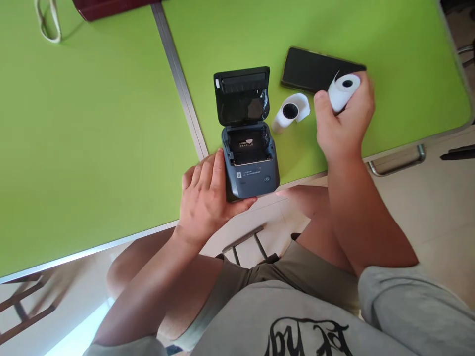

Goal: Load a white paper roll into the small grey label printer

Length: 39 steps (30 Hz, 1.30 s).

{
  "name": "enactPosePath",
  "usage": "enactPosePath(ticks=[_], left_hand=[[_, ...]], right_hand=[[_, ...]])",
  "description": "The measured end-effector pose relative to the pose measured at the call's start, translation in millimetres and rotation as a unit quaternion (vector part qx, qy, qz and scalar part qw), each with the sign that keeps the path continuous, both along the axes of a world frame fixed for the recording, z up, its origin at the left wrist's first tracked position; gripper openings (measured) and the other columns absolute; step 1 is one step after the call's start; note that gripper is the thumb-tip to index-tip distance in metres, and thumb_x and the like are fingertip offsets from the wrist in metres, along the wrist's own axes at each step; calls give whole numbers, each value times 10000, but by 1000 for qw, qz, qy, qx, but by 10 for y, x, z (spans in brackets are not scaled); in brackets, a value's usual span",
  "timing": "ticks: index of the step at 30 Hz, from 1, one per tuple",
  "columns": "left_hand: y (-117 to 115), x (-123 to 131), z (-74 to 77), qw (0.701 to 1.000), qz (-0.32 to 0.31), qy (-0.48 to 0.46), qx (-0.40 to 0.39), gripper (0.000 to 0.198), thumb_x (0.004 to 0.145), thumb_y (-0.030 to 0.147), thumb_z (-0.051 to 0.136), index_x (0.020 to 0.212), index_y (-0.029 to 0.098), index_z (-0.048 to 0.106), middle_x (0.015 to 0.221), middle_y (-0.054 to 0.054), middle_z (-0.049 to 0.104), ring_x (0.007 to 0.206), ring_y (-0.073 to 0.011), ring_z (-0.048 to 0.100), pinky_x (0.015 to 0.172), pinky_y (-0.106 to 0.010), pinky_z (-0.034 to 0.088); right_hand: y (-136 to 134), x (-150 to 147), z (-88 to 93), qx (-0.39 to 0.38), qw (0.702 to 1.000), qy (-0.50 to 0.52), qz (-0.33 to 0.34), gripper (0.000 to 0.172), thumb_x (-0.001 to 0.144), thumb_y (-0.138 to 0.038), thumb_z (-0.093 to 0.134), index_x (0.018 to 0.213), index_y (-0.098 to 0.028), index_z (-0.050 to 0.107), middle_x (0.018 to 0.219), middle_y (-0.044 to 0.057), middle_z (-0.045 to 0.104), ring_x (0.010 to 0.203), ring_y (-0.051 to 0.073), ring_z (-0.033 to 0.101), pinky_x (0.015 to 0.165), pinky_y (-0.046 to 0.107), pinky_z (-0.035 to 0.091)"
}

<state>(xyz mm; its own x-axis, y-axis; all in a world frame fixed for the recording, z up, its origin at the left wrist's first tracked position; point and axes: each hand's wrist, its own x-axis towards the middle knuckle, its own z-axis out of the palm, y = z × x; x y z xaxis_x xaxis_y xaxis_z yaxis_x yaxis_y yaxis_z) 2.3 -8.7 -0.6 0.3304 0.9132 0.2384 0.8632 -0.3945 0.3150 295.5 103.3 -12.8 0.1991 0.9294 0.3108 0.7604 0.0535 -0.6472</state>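
A small blue-grey printer (252,180) lies near the table's front edge with its black lid (242,101) swung open and its paper bay bare. My left hand (206,190) holds the printer by its left side and near edge, fingers along the side and thumb at the bottom corner. In my right hand (343,116) is a white paper roll (338,96), gripped between thumb and fingers, its end loose at the top. Between the printer and my right hand, a second white roll (281,120) rests on the table, partly unwound.
A black phone (311,69) lies behind the rolls, partly behind my right hand. A dark red object (107,7) and a white cord loop (50,24) are at the back left. The green table (92,123) has a metal seam and a front handle (399,165).
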Motion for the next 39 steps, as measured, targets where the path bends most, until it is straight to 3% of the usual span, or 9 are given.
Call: enactPosePath(ticks=[3,8,13,16,22,27,29,34,39], left_hand=[[3,1,5,1000,-2,1,4,1111,915,933,282,1566,49,450,1405,-256,664,1254,-375,654,1057,-471,429],[1,1,-2,1000,-2,-4,-7,1093,917,917,332,1575,50,443,1410,-265,656,1255,-400,643,1056,-504,431],[6,-5,-10,1000,3,-8,-20,1183,846,988,336,1601,81,419,1426,-254,650,1254,-405,636,1080,-508,421],[8,-4,-9,1000,1,-13,-20,1202,842,992,332,1601,64,418,1425,-266,642,1262,-412,628,1082,-516,418],[2,2,-12,1000,-6,16,6,1205,874,977,262,1558,3,447,1388,-283,654,1243,-393,640,1073,-484,414],[-3,-3,-10,1000,-10,20,2,1180,896,955,273,1550,-10,451,1380,-287,658,1231,-386,644,1055,-482,424],[-3,-4,-7,1000,-11,21,-4,1168,902,948,285,1556,-8,446,1393,-286,650,1240,-391,638,1059,-487,422],[0,5,7,999,-13,34,5,1220,891,960,270,1533,-60,457,1383,-298,649,1236,-404,639,1061,-486,414],[10,7,22,999,-13,32,-1,1152,936,911,265,1542,-52,450,1400,-294,645,1245,-401,634,1067,-489,415]], right_hand=[[-64,-83,77,21,991,-98,-86,228,891,-194,683,1054,-214,525,1170,173,628,1114,261,579,1054,418,428],[-113,-134,136,-42,993,-99,-37,392,856,-161,677,1211,-203,516,1314,175,660,1205,274,625,1081,435,438],[-312,-220,282,110,989,-96,-28,441,770,-70,591,1184,-213,543,1260,162,622,1221,244,607,1048,406,501],[-454,-399,428,133,981,-131,48,419,743,-65,574,1134,-216,584,1273,171,611,1266,266,600,1067,446,508],[-333,-572,540,12,973,-209,100,537,779,-153,653,1292,-300,602,1546,64,562,1574,383,339,1302,725,161],[-166,-435,453,-3,977,-171,127,158,839,-292,734,986,-330,691,1080,71,714,1357,392,524,1294,798,-46],[-195,-397,438,7,982,-145,117,127,844,-351,766,952,-340,700,1012,67,688,1224,377,589,1307,792,36],[-431,-410,402,25,983,-50,174,315,891,-364,730,1198,-352,661,1155,77,698,1163,339,661,1124,625,511],[-470,-452,147,49,977,23,207,393,925,-235,622,1305,-320,569,1231,66,732,1124,268,705,1030,501,600]])
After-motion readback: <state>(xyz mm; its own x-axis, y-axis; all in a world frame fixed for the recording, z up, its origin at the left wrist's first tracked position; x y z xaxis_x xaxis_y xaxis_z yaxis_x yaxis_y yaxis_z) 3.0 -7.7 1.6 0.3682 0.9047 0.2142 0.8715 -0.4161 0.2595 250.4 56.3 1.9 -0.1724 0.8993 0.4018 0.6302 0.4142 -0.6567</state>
